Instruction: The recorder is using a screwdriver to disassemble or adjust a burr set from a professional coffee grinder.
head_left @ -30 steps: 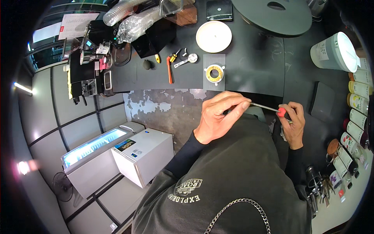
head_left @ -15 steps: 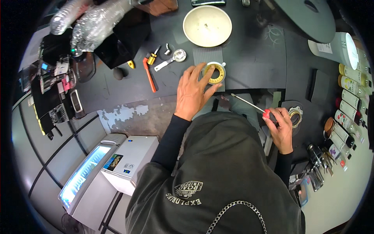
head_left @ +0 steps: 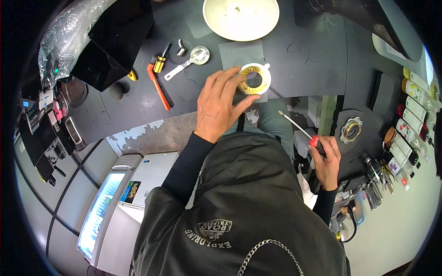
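Note:
A gold, ring-shaped grinder burr (head_left: 263,85) with radial teeth and screws sits in a round white holder with a small tab. It lies over a grey ribbed mat (head_left: 241,53) near the table's front edge. My left hand (head_left: 220,99) spans the burr's left side, with fingertips on its upper rim and the thumb at its lower edge. Off to the right, past the table edge, my right hand (head_left: 328,158) is closed round the red and dark handle of a screwdriver (head_left: 298,126). The screwdriver's metal shaft points up and left, its tip apart from the burr.
Beyond the mat stands a cream bowl (head_left: 241,20). Left of the burr lie a measuring spoon (head_left: 184,63), a small yellow screwdriver (head_left: 159,64) and an orange-handled tool (head_left: 159,86). To the right are a metal ring (head_left: 351,129) on a dark surface and several bottles (head_left: 412,110).
The view has shifted, so the bowl appears higher and larger. My left fingers have drawn back from over the burr to its rim. The screwdriver stays in my right hand, its tip farther from the table.

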`<state>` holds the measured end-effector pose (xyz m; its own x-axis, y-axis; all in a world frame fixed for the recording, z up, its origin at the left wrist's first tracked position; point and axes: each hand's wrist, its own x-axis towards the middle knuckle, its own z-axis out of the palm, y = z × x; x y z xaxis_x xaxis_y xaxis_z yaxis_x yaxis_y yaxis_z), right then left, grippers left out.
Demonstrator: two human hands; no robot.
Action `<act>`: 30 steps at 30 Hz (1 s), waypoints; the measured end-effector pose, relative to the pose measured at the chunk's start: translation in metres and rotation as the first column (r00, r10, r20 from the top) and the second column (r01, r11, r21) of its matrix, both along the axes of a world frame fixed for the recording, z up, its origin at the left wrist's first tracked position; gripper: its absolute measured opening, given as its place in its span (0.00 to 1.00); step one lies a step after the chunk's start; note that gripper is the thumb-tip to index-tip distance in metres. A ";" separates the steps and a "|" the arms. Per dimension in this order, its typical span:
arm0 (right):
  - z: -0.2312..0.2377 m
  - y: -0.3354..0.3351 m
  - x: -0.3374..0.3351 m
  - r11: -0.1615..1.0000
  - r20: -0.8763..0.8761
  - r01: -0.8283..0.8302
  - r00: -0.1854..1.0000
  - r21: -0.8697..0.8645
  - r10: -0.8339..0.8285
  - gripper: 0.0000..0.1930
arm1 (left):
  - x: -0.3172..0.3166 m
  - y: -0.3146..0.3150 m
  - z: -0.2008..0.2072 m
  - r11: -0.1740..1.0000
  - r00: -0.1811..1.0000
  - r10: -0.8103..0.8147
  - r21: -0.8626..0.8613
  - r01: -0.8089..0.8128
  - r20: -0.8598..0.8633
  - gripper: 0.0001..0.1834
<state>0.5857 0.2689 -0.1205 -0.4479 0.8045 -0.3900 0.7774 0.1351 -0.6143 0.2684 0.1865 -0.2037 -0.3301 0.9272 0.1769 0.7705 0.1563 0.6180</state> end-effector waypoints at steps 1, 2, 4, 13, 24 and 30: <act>-0.001 -0.001 0.000 1.000 0.001 0.000 1.000 -0.002 0.000 0.16 | 0.002 -0.002 -0.001 1.000 1.000 0.000 -0.002 0.000 0.001 0.37; -0.002 -0.002 0.000 1.000 0.000 -0.015 1.000 0.006 0.015 0.17 | 0.004 -0.003 -0.002 0.999 0.998 0.051 -0.001 -0.051 0.029 0.41; -0.005 -0.004 0.000 0.999 -0.001 -0.028 1.000 0.015 0.028 0.17 | 0.007 -0.001 -0.003 0.995 0.993 0.100 0.001 -0.100 0.057 0.46; -0.003 -0.008 -0.005 1.000 -0.004 -0.018 1.000 0.003 0.018 0.16 | 0.023 0.026 0.007 0.962 0.974 0.211 -0.194 -0.192 0.084 0.53; 0.006 -0.007 0.000 0.999 -0.019 0.018 1.000 0.030 -0.017 0.15 | -0.020 0.029 0.025 0.910 0.913 -0.258 -0.238 0.339 0.316 0.49; 0.011 -0.009 0.000 0.998 -0.044 0.060 0.997 -0.004 -0.060 0.14 | -0.002 0.011 -0.011 0.985 0.918 -0.104 -0.088 0.148 0.382 0.53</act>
<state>0.5853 0.2597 -0.1099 -0.4155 0.8296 -0.3730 0.7562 0.0871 -0.6485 0.2668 0.1979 -0.2149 -0.2311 0.9719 -0.0445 0.5037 0.1586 0.8492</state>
